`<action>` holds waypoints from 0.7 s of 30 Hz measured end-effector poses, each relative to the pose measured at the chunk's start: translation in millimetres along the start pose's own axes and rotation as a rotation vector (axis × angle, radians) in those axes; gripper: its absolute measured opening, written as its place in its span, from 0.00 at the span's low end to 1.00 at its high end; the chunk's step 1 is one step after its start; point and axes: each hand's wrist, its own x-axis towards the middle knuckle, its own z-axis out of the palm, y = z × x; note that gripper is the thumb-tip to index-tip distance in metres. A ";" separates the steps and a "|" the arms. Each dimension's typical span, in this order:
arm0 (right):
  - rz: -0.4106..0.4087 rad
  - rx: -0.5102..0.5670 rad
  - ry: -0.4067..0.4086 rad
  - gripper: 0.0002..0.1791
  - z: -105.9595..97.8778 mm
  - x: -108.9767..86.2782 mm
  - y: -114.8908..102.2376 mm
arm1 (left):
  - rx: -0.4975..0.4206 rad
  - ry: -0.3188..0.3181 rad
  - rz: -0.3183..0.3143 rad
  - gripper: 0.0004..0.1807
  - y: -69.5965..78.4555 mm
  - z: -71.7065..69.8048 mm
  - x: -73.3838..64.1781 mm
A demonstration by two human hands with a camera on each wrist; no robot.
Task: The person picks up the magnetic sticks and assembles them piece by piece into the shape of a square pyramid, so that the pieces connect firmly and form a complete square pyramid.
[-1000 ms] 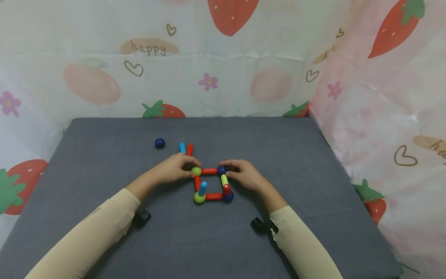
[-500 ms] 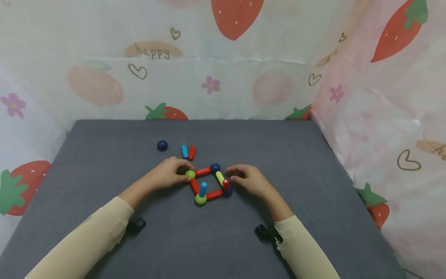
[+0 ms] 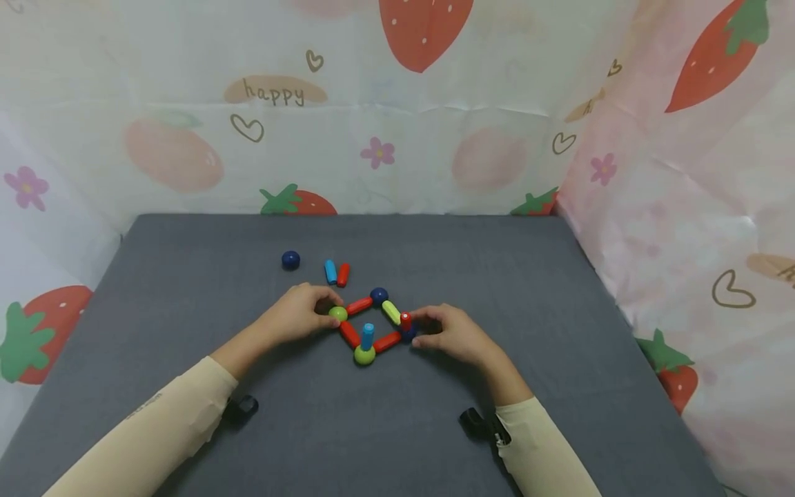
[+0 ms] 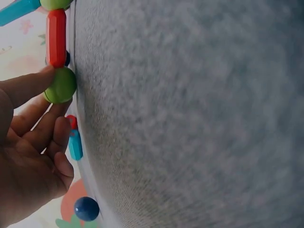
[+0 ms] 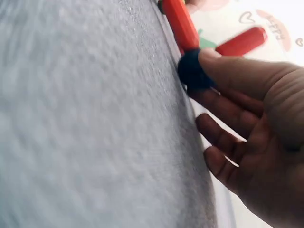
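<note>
Toy building rods and balls form a four-sided frame on the grey table. My left hand [image 3: 302, 314] pinches the green ball [image 3: 338, 314] at its left corner between thumb and fingers. At the right corner, my right hand [image 3: 456, 335] holds a dark blue ball [image 5: 194, 70], thumb on one side and fingers on the other. A red rod [image 3: 406, 320] stands up from that ball. The near green ball [image 3: 364, 355] bears an upright blue rod [image 3: 368, 336]. Another dark blue ball [image 3: 379, 297] marks the far corner, joined to a yellow-green rod [image 3: 391, 312].
Behind the frame lie a loose blue rod [image 3: 330, 272] and a loose red rod [image 3: 344, 275], side by side. A loose dark blue ball [image 3: 290, 260] sits to their left. Strawberry-printed cloth [image 3: 422, 172] hangs around the table's back and sides.
The frame has turned counterclockwise and now stands cornerwise. My right hand let go of the far blue ball, drew back, then took hold of the right blue ball. My left hand kept its green ball.
</note>
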 end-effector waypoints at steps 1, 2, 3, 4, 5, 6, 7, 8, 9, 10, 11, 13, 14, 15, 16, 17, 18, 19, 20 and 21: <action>0.006 -0.006 0.015 0.23 0.6 0.2 -0.2 | 0.002 -0.001 0.002 0.16 1.2 0.7 -0.2; 0.015 -0.006 0.027 0.23 1.1 0.5 -0.2 | 0.004 -0.003 0.001 0.16 2.4 1.3 -0.3; 0.021 -0.004 0.038 0.22 1.6 0.8 -0.2 | 0.003 -0.005 0.001 0.16 3.7 1.9 -0.3; 0.026 0.000 0.048 0.22 2.1 1.1 0.0 | 0.002 -0.006 0.000 0.16 4.9 2.4 -0.2; 0.031 0.006 0.056 0.21 2.5 1.3 0.3 | 0.003 -0.007 -0.002 0.16 5.9 2.8 -0.1; 0.033 0.012 0.062 0.21 2.8 1.4 0.6 | 0.003 -0.007 -0.003 0.16 6.8 3.1 0.1; 0.035 0.022 0.068 0.21 3.0 1.5 0.8 | 0.002 -0.007 -0.007 0.16 7.9 3.2 0.2; 0.035 0.029 0.073 0.21 3.2 1.6 1.1 | 0.002 -0.008 -0.008 0.16 8.7 3.4 0.5; 0.034 0.036 0.078 0.21 3.5 1.7 1.3 | 0.001 -0.009 -0.008 0.16 9.2 3.6 0.8; 0.034 0.041 0.081 0.21 3.7 1.8 1.6 | 0.002 -0.011 -0.009 0.16 9.6 3.7 1.2; 0.033 0.048 0.083 0.21 3.9 1.9 1.8 | 0.000 -0.014 -0.009 0.16 9.9 3.9 1.5; 0.032 0.056 0.087 0.21 4.5 2.3 2.1 | 0.000 -0.020 -0.008 0.16 10.0 4.3 2.2; 0.032 0.057 0.088 0.21 4.8 2.6 2.3 | 0.000 -0.023 -0.008 0.16 10.0 4.4 2.3; 0.032 0.062 0.089 0.21 5.1 2.9 2.4 | -0.001 -0.025 -0.007 0.16 10.0 4.4 2.4; 0.033 0.067 0.088 0.21 5.4 3.1 2.6 | 0.000 -0.025 -0.005 0.16 9.8 4.3 2.4; 0.033 0.072 0.087 0.21 5.8 3.4 2.7 | 0.001 -0.027 -0.003 0.16 9.4 4.2 2.3; 0.034 0.075 0.086 0.22 6.2 3.6 3.0 | 0.004 -0.029 0.001 0.16 8.7 4.1 2.2; 0.034 0.078 0.084 0.22 6.7 3.9 3.4 | 0.008 -0.030 0.004 0.17 8.0 4.0 2.1; 0.033 0.081 0.083 0.22 7.2 4.1 3.9 | 0.008 -0.033 0.006 0.16 7.2 3.6 2.0; 0.033 0.085 0.081 0.21 7.8 4.3 4.3 | 0.012 -0.038 0.007 0.16 6.6 3.0 1.8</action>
